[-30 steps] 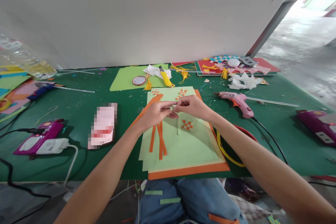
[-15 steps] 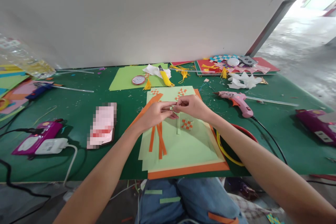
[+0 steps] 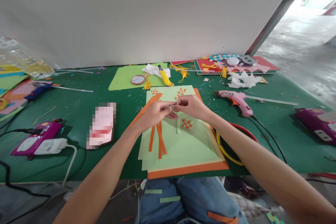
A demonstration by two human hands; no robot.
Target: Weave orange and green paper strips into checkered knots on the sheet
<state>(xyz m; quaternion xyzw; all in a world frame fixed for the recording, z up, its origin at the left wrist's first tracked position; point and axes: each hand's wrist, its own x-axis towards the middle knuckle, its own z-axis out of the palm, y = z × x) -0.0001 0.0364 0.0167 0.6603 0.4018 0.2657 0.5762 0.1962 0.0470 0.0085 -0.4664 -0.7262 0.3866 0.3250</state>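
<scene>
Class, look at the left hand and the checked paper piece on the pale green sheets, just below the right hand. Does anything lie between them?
Yes: a narrow pale green strip lies between the left hand and the checked piece.

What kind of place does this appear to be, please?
It looks like a paper-craft workspace, perhaps in a workshop: a green tabletop holds a pink glue gun with a clear glue stick, a yellow-handled cutter and a small orange-and-white checkered paper piece.
</scene>
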